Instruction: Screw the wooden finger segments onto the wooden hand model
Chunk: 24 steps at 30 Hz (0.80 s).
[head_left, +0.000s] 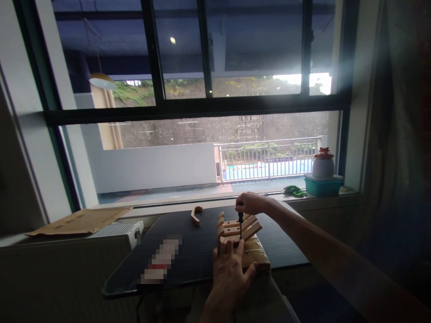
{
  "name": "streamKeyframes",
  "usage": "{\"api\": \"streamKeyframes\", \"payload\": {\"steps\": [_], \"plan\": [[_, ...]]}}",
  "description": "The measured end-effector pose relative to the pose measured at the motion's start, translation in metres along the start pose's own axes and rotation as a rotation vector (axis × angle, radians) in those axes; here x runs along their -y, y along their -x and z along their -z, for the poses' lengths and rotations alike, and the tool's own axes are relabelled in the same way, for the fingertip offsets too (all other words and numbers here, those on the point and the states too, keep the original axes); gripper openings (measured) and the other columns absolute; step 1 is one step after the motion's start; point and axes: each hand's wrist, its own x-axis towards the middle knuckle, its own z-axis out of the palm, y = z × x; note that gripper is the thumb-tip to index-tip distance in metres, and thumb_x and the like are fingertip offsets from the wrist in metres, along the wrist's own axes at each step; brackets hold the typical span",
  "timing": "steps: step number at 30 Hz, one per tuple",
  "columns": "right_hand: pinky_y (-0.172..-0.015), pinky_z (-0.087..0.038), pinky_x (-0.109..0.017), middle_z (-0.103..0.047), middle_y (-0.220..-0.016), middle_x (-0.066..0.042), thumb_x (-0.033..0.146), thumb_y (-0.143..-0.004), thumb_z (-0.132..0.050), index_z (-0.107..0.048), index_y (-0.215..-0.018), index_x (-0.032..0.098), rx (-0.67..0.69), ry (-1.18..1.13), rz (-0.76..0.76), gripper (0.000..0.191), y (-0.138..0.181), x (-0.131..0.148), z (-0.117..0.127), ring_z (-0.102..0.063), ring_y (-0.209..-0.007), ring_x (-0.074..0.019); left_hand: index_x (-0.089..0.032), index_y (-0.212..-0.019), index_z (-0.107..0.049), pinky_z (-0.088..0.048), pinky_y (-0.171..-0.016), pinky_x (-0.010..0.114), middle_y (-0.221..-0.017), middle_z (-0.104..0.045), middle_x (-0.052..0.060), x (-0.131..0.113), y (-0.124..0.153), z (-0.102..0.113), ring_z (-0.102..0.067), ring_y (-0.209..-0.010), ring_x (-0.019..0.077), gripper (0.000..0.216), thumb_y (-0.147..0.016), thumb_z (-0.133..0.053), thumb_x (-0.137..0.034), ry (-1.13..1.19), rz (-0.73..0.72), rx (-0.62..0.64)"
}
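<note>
My right hand (251, 203) is closed around the dark handle of a screwdriver (240, 219). The screwdriver stands upright, its tip down at a curved wooden hook piece (232, 230) with dark holes. Several such wooden pieces lie side by side, with arms slanting to the right. Beneath them is a box wrapped in shiny brown tape (257, 255). My left hand (230, 264) lies with fingers spread over the near edge of the wood and the box, pressing on the nearest piece. A separate curved wooden piece (195, 216) rests on the table to the left.
The black table (188, 251) stands before a window. A blurred-out strip (160, 262) lies at its left front. On the left, brown cardboard (84, 220) lies by a white radiator (121, 229). The sill holds a green cloth (295, 191), a teal box (323, 185) and a red-topped jar (323, 166).
</note>
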Motion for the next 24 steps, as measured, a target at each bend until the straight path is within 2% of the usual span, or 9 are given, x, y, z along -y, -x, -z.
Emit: {"api": "streamKeyframes", "payload": {"steps": [5, 9, 15, 24], "plan": [[-0.076, -0.051, -0.037, -0.061, -0.106, -0.006, 0.036, -0.091, -0.051, -0.058, -0.109, 0.015, -0.017, -0.005, -0.025, 0.028, -0.001, -0.002, -0.003, -0.06, -0.088, -0.0172, -0.023, -0.137, -0.044, -0.018, -0.107, 0.041, -0.136, -0.046, 0.008, 0.0, 0.001, 0.0, -0.031, -0.13, 0.0285, 0.061, -0.083, -0.041, -0.051, 0.001, -0.001, -0.012], [-0.075, -0.051, -0.037, -0.061, -0.104, -0.006, 0.037, -0.09, -0.051, -0.058, -0.108, 0.015, -0.003, 0.011, -0.032, 0.029, -0.001, 0.0, 0.003, -0.061, -0.087, -0.0169, -0.022, -0.137, -0.044, -0.018, -0.107, 0.042, -0.135, -0.047, 0.008, 0.001, 0.0, 0.0, -0.032, -0.129, 0.0293, 0.062, -0.083, -0.04, -0.052, 0.005, 0.003, -0.005], [-0.077, -0.051, -0.037, -0.061, -0.106, -0.006, 0.035, -0.09, -0.053, -0.058, -0.109, 0.015, 0.015, 0.022, 0.038, 0.028, 0.002, 0.004, 0.013, -0.06, -0.089, -0.0173, -0.023, -0.137, -0.044, -0.019, -0.107, 0.042, -0.136, -0.046, 0.008, 0.0, -0.001, 0.0, -0.032, -0.129, 0.0289, 0.062, -0.082, -0.041, -0.052, 0.003, 0.004, 0.001], [-0.075, -0.051, -0.036, -0.062, -0.103, -0.006, 0.036, -0.091, -0.051, -0.058, -0.107, 0.014, -0.005, 0.0, 0.005, 0.028, 0.0, 0.002, -0.001, -0.061, -0.086, -0.0165, -0.022, -0.137, -0.043, -0.017, -0.108, 0.042, -0.135, -0.046, 0.009, 0.0, -0.001, -0.001, -0.031, -0.13, 0.0293, 0.062, -0.083, -0.041, -0.051, 0.015, 0.007, 0.002]]}}
